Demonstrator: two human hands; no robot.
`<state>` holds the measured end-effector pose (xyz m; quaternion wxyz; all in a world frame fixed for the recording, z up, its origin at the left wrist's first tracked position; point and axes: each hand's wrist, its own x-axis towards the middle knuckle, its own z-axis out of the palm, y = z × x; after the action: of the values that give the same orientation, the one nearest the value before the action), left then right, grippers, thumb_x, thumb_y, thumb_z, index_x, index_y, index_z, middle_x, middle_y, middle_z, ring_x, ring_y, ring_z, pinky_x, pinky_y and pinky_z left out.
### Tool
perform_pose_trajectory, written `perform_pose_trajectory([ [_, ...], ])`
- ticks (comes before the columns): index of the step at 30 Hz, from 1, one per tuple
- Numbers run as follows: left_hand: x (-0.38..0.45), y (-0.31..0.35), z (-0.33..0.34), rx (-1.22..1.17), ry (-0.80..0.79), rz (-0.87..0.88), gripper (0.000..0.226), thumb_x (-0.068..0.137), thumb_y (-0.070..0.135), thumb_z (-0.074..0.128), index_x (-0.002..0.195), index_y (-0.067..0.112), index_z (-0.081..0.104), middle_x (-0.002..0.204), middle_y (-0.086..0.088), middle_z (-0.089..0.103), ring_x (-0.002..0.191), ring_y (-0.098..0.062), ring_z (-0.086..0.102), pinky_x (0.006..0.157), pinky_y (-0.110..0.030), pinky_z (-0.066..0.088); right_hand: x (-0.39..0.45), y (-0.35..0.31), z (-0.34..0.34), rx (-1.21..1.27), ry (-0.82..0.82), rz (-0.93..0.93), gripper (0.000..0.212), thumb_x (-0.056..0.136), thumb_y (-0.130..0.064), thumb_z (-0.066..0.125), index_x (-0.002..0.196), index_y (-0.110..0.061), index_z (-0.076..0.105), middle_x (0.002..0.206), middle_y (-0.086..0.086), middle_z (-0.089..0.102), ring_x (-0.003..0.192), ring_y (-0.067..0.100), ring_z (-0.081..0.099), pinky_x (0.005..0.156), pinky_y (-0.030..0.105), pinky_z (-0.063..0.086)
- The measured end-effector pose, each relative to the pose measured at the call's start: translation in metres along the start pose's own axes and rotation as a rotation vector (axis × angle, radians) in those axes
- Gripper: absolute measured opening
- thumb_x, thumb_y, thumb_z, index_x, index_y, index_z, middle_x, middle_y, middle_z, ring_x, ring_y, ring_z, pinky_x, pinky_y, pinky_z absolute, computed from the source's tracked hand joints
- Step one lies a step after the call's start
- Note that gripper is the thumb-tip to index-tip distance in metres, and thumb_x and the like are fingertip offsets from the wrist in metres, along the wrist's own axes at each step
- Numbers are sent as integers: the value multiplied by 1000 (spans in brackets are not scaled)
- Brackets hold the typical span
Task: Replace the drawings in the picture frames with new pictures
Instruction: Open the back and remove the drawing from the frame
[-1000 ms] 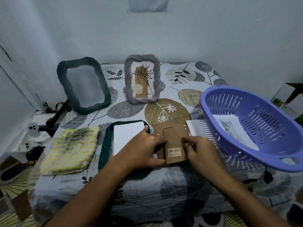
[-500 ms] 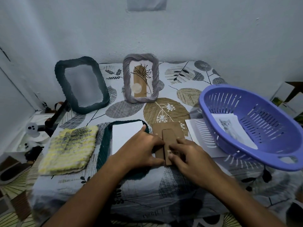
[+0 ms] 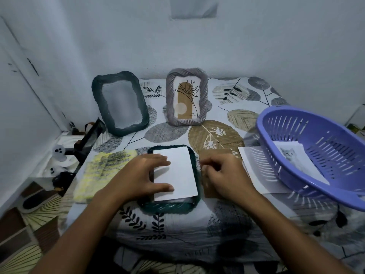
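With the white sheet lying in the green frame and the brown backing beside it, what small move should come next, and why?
Probably lift the brown backing board with the right hand and lay it over the white sheet. The sheet already lies inside the face-down green frame, the left hand steadies it, and the board lies just right of the frame.
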<state>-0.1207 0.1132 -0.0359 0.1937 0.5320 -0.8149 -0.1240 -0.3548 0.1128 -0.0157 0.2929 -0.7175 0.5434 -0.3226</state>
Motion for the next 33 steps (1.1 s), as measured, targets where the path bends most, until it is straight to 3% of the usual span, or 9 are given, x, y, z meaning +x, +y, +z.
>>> perform_pose_trajectory([
  [2, -6, -6, -2, -16, -17, -28, 94, 55, 88, 52, 124, 24, 63, 136, 6, 55, 127, 0, 41, 104, -21, 31, 8, -4, 8, 23, -20, 45, 23, 88, -3, 56, 103, -12, 72, 87, -7, 68, 74, 1, 62, 75, 24, 57],
  [5, -11, -11, -1, 0, -76, -47, 98, 53, 90, 48, 130, 30, 57, 146, 9, 44, 135, 1, 30, 115, -32, 24, 17, -7, 17, -16, -59, 83, 26, 89, -3, 56, 109, -13, 70, 97, -5, 68, 77, -5, 55, 59, -4, 39],
  [7, -10, -8, 1, 25, -122, -40, 97, 55, 88, 47, 132, 30, 54, 149, 7, 40, 139, -4, 27, 119, -37, 16, 19, -5, 21, -34, -53, 118, 28, 89, -4, 56, 112, -14, 68, 104, -3, 69, 83, 2, 58, 54, -5, 35],
  [9, -9, -7, 2, 56, -157, -36, 88, 60, 79, 54, 133, 31, 53, 150, 7, 37, 142, -5, 23, 118, -34, 4, 20, -4, 25, -42, -48, 126, 30, 88, -3, 56, 114, -14, 67, 106, 0, 70, 89, 7, 61, 66, 2, 43],
  [12, -9, -10, 2, 66, -176, -41, 75, 66, 67, 65, 131, 30, 55, 151, 7, 36, 143, -4, 20, 116, -31, -2, 21, -4, 32, -61, -43, 131, 34, 86, -5, 56, 117, -15, 65, 105, 1, 68, 94, 12, 62, 85, 30, 53],
  [17, -9, -11, 0, 67, -192, -54, 70, 67, 64, 69, 127, 30, 59, 151, 8, 36, 143, -3, 19, 117, -37, 0, 21, -7, 35, -71, -43, 145, 37, 83, -5, 59, 118, -16, 64, 99, 0, 69, 92, 15, 64, 86, 38, 54],
  [22, -8, -11, 2, 71, -204, -60, 71, 65, 66, 68, 126, 30, 60, 150, 7, 37, 143, -4, 20, 118, -38, 1, 24, -6, 32, 104, -1, 228, 35, 80, 0, 63, 111, -16, 67, 90, 3, 71, 85, 17, 67, 78, 34, 56],
  [28, -9, -8, -1, 84, -219, -68, 72, 66, 65, 68, 128, 29, 58, 151, 8, 36, 144, -5, 19, 118, -38, -1, 24, -12, 26, 409, 17, 341, 37, 77, 9, 66, 109, -10, 64, 84, 7, 73, 71, 12, 67, 55, 16, 49],
  [33, -9, -7, 0, 84, -219, -76, 72, 66, 66, 68, 128, 30, 58, 151, 8, 35, 144, -6, 18, 119, -38, -1, 27, -15, 30, 351, -11, 354, 29, 74, 1, 74, 101, -9, 66, 80, 16, 71, 52, 15, 58, 45, 18, 45],
])
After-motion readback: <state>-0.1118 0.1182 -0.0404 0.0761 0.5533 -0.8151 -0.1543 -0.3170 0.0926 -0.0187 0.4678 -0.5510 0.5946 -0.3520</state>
